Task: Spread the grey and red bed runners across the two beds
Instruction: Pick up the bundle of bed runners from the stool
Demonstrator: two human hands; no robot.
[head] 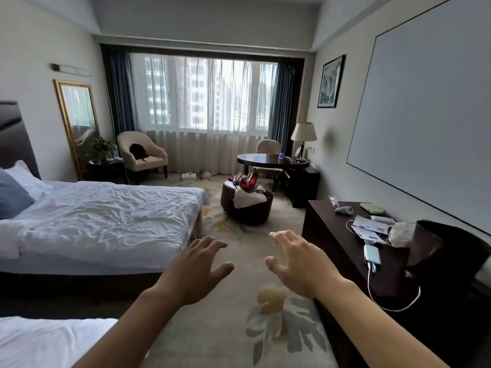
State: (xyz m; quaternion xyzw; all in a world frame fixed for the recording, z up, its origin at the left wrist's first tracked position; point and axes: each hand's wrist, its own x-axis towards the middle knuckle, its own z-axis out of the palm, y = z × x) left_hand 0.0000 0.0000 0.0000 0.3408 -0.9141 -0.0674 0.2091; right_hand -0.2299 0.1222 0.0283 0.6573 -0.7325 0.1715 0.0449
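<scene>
The grey and red bed runners (245,181) lie bunched on a round dark ottoman (249,211) in the middle of the room, on top of a white cloth. A bed with rumpled white sheets (106,216) stands at the left, and the corner of a second white bed (47,341) shows at the bottom left. My left hand (196,266) and my right hand (300,261) are stretched out over the carpet, fingers spread and holding nothing, well short of the ottoman.
A dark dresser (345,243) at the right carries papers, a power bank with a cable and a dark bag. Beyond the ottoman stand a round desk (268,159) with a lamp and a chair. An armchair (140,152) sits by the curtained window. Patterned carpet runs between the beds and the dresser.
</scene>
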